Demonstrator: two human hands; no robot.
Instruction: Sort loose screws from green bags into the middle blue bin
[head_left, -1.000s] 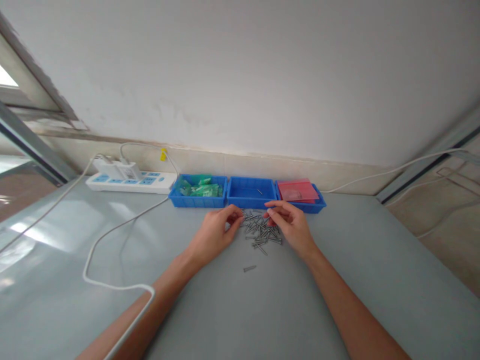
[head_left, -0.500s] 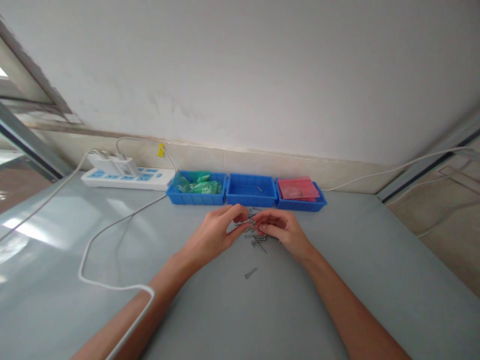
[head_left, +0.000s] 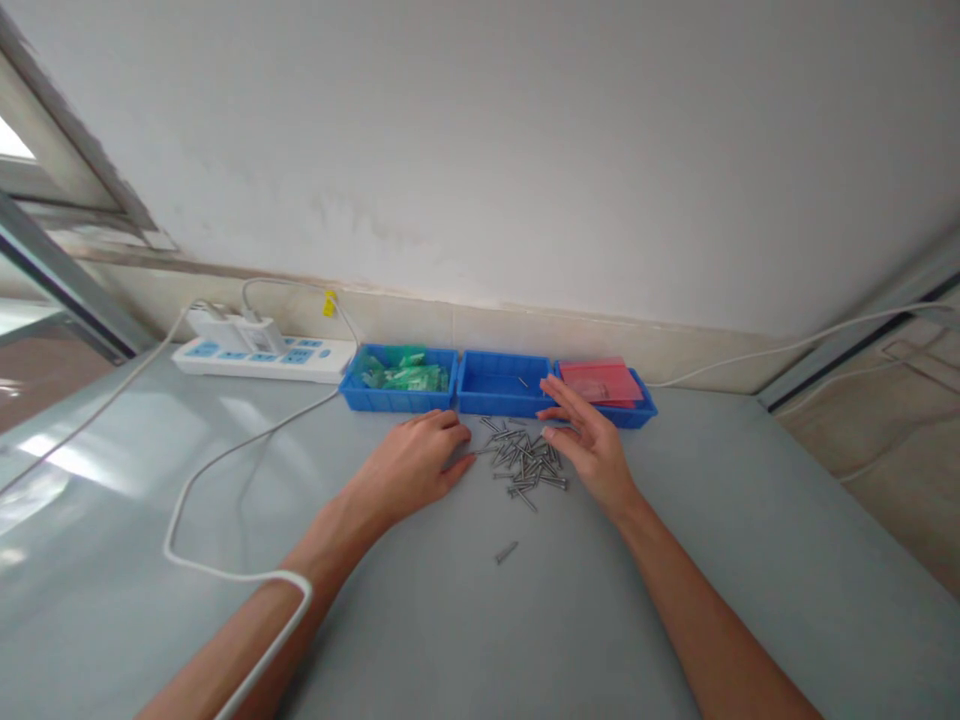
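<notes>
A loose pile of metal screws point(head_left: 529, 460) lies on the grey table between my two hands. My left hand point(head_left: 420, 455) rests at the pile's left side, fingers bent and thumb apart from them, with nothing visible in its grip. One screw end points close to its fingertips. On the right, my right hand point(head_left: 589, 450) is open over the pile's edge, its fingers spread and partly overlapping the front of the blue trays. A single screw point(head_left: 507, 552) lies apart, nearer to me.
Three blue trays stand in a row by the wall: one with green packets point(head_left: 409, 378), a middle tray point(head_left: 504, 403) with one small screw, one with red plastic bags point(head_left: 598, 382). A white power strip point(head_left: 262, 362) sits left. A white cable point(head_left: 225, 572) crosses my left forearm.
My hands came together over the pile, then parted again. The right hand has opened and moved right; the left has drawn back left. The single screw has turned slightly.
</notes>
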